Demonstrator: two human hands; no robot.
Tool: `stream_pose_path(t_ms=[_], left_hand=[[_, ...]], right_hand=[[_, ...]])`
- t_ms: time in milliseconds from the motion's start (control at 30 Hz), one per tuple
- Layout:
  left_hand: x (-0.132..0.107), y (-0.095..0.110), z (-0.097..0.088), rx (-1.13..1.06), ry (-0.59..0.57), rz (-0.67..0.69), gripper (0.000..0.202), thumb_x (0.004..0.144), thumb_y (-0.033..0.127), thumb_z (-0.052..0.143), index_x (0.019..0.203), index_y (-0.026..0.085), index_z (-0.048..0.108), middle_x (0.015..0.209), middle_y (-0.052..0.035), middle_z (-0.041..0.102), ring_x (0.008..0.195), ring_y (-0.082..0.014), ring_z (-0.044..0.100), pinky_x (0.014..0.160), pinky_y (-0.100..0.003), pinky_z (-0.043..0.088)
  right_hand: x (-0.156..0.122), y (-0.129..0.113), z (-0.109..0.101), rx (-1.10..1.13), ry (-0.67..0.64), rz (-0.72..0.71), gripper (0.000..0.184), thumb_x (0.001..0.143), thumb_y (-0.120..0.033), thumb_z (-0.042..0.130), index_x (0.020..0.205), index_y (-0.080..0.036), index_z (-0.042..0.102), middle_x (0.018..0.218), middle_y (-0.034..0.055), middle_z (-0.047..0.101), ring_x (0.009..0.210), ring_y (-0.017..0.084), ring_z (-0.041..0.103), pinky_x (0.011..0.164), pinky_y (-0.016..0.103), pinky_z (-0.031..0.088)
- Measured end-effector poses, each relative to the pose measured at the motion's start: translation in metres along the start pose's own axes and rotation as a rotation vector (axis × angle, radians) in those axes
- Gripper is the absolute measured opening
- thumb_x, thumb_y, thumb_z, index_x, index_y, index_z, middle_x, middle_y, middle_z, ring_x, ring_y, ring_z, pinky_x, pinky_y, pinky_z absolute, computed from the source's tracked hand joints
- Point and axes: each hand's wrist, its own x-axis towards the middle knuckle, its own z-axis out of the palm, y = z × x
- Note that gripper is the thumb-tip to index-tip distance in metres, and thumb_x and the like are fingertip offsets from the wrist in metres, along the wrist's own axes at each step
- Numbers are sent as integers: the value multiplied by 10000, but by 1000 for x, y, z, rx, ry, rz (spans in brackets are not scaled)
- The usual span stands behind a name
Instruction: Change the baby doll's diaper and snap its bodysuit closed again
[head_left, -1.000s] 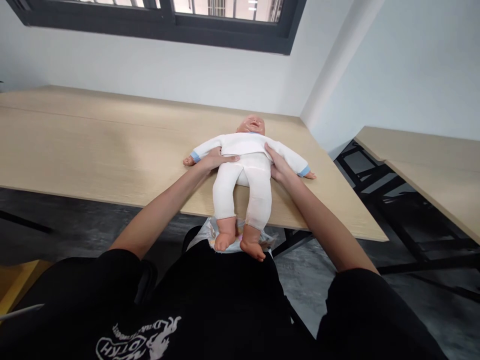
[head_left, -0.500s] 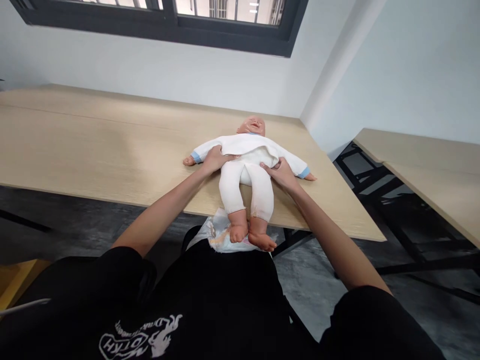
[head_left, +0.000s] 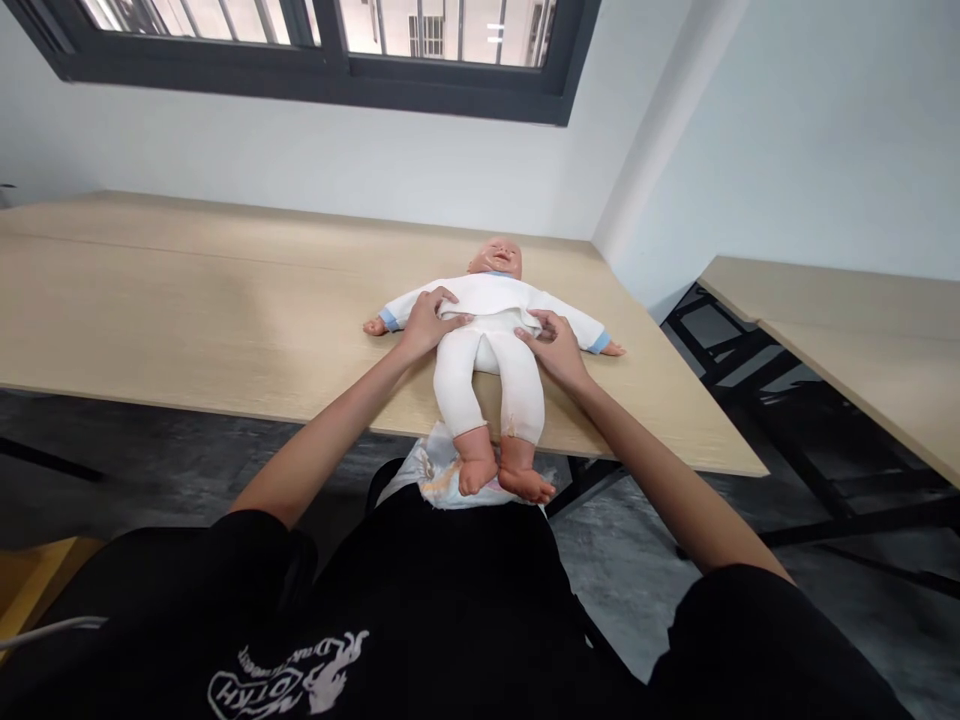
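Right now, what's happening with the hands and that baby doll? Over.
Left hand at baby doll's waist, right hand by its shirt hem. Doll face-up on table, feet past the edge. Nothing visible blocks either hand.

A window (head_left: 330, 62) breaks the white wall (head_left: 300, 160) beyond a table's (head_left: 225, 320) far edge; grey floor (head_left: 180, 460) shows below its near edge.

Back of doll (head_left: 486, 294) hidden, window (head_left: 334, 65) cropped above

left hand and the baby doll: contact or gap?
Touching. The head view shows the left hand's thumb lying across the baby doll's white cloth waist, no gap visible between them.
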Motion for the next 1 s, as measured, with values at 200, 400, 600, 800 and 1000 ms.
stream_pose_path(t_ms=[200, 400, 600, 800, 1000], left_hand=[[3, 4, -1, 91, -103, 33, 202, 747, 204, 681, 759, 207, 480, 843, -7, 523, 929, -221, 508, 919, -321, 413], [6, 0, 3, 88, -128, 76, 250, 728, 151, 627, 694, 219, 389, 766, 3, 485, 863, -210, 507, 898, -326, 413], [5, 3, -2, 9, -125, -29, 295, 733, 233, 668, 678, 221, 379, 702, 31, 410, 736, -169, 430, 765, -283, 385], [-39, 30, -26, -19, -8, -131, 244, 763, 333, 716, 774, 203, 511, 849, -10, 598, 790, -166, 545, 735, -270, 432], [-137, 74, -67, 10, -103, -139, 349, 917, 522, 573, 745, 223, 520, 683, 8, 510, 665, -156, 497, 615, -268, 400]], right_hand=[[1, -2, 5, -10, -29, 15, 472, 727, -636, 688, 870, -199, 578, 793, 14, 526, 768, 186, 484, 763, 337, 412], [-1, -10, 5, -76, -69, -21, 393, 773, -576, 636, 774, -227, 454, 694, -12, 453, 695, 170, 406, 660, 303, 338], [-1, -14, 1, -90, -40, -31, 377, 787, -546, 662, 785, -219, 473, 692, -19, 466, 679, 161, 423, 652, 305, 344], [-38, -32, -29, 25, -20, 39, 438, 765, -569, 764, 925, -211, 569, 998, 74, 653, 954, 238, 622, 893, 396, 514], [-166, -63, -81, -82, 106, 75, 302, 933, -551, 648, 837, -268, 607, 767, 45, 647, 680, 218, 614, 665, 370, 522]])
